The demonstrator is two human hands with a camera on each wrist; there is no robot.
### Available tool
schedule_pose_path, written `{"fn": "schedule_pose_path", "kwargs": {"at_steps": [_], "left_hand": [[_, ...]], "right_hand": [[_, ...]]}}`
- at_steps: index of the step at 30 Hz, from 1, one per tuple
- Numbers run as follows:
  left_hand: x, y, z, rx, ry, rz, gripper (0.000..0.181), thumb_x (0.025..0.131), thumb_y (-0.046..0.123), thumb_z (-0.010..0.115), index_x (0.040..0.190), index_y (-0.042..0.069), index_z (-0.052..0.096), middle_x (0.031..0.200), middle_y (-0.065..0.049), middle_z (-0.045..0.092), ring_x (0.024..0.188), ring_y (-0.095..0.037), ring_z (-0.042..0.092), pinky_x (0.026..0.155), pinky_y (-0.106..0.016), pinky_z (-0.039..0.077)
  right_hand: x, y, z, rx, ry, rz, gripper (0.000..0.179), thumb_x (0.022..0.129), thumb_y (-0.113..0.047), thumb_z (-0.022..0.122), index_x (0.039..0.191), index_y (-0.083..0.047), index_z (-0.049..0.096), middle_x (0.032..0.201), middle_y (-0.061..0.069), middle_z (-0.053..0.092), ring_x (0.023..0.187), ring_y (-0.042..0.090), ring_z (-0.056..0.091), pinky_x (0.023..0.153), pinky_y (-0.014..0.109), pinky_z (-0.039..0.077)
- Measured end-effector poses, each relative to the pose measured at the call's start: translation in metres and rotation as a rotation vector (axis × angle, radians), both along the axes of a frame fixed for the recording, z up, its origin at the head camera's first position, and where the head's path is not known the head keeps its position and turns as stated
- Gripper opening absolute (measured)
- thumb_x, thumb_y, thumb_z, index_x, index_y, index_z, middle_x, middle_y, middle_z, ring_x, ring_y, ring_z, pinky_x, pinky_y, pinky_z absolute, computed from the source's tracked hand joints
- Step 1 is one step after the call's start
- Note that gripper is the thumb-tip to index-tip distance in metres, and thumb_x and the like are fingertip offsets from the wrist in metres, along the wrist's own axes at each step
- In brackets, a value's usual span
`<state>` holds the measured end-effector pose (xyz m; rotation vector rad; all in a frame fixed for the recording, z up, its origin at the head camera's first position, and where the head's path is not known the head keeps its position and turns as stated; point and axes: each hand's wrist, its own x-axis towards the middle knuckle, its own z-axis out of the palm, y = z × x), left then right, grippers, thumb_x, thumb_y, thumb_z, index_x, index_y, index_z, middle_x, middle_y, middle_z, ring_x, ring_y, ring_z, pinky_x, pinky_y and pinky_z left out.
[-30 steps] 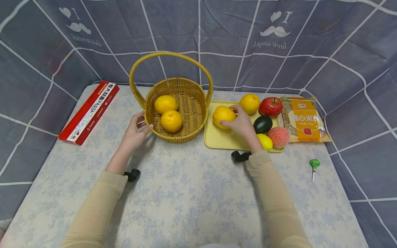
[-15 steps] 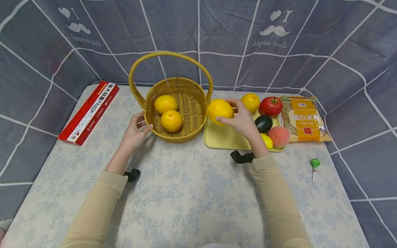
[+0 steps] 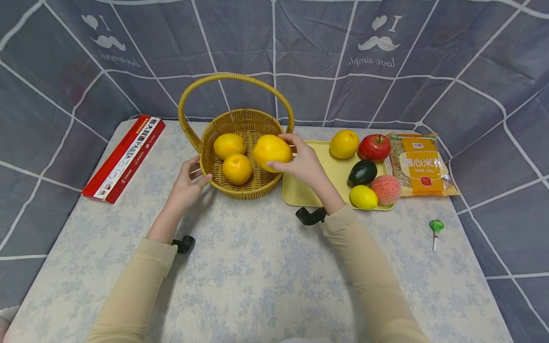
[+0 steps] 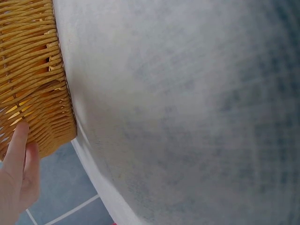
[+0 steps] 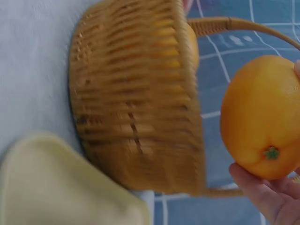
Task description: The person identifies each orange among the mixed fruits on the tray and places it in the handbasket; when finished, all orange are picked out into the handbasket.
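My right hand [image 3: 307, 164] pinches an orange [image 3: 271, 150] between thumb and fingers, over the right side of a round wicker basket [image 3: 245, 192] with a tall handle. In the right wrist view, the held orange [image 5: 262, 112] shows a green stem mark and is clear of the basket rim. Two more yellow-orange fruits [image 3: 237, 168] lie in the left half of the basket. On the basket's left side rests my left hand [image 3: 187, 183]. Its straight fingers [image 4: 19, 140] touch the outer weave in the left wrist view.
A yellow tray [image 3: 317, 200] right of the basket bears another orange [image 3: 344, 144], a red apple [image 3: 374, 147], an avocado [image 3: 362, 172], a lemon [image 3: 363, 197] and a peach [image 3: 385, 189]. Around stand a pasta box [image 3: 124, 158], a food bag [image 3: 422, 164] and a lollipop [image 3: 436, 227].
My right hand has lifted the orange off the tray and carried it left over the basket. My left hand stays at the basket's side.
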<state>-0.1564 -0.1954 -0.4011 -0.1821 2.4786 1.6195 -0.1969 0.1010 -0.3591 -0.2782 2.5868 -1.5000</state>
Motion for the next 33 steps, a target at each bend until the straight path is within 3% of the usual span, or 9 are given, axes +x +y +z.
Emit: {"fn": "schedule_pose_path", "kwargs": {"at_steps": [11, 20, 28, 33], "left_hand": [[0.0, 0.002, 0.0, -0.01, -0.001, 0.002, 0.07, 0.102, 0.015, 0.052, 0.158, 0.011, 0.01, 0.159, -0.019, 0.025, 0.145, -0.037, 0.03, 0.116, -0.051, 0.035], [0.0, 0.002, -0.001, 0.009, 0.012, -0.008, 0.069, 0.103, 0.015, 0.051, 0.158, 0.01, 0.009, 0.158, -0.02, 0.025, 0.145, -0.037, 0.03, 0.116, -0.051, 0.036], [0.0, 0.003, -0.001, 0.004, 0.013, -0.006, 0.069, 0.103, 0.016, 0.051, 0.158, 0.01, 0.01, 0.158, -0.02, 0.024, 0.145, -0.037, 0.03, 0.115, -0.051, 0.036], [0.0, 0.003, 0.0, 0.001, 0.003, 0.009, 0.069, 0.102, 0.013, 0.051, 0.158, 0.01, 0.01, 0.158, -0.02, 0.025, 0.145, -0.037, 0.03, 0.115, -0.051, 0.035]], "right_hand": [[-0.021, -0.041, -0.017, 0.047, 0.058, -0.022, 0.08, 0.078, -0.037, 0.081, 0.145, -0.012, 0.045, 0.142, 0.008, 0.052, 0.121, 0.025, 0.055, 0.101, 0.041, 0.049], [-0.038, -0.055, -0.027, 0.195, 0.07, -0.057, 0.082, 0.081, -0.039, 0.078, 0.147, -0.008, 0.041, 0.146, 0.014, 0.048, 0.126, 0.029, 0.052, 0.106, 0.043, 0.046], [-0.046, -0.062, -0.034, 0.346, 0.045, -0.023, 0.079, 0.085, -0.037, 0.076, 0.147, -0.006, 0.038, 0.142, 0.018, 0.045, 0.118, 0.031, 0.056, 0.103, 0.042, 0.048], [-0.047, -0.066, -0.036, 0.486, 0.086, 0.023, 0.08, 0.086, -0.037, 0.076, 0.148, -0.005, 0.037, 0.141, 0.02, 0.046, 0.119, 0.034, 0.058, 0.101, 0.043, 0.05]]}}
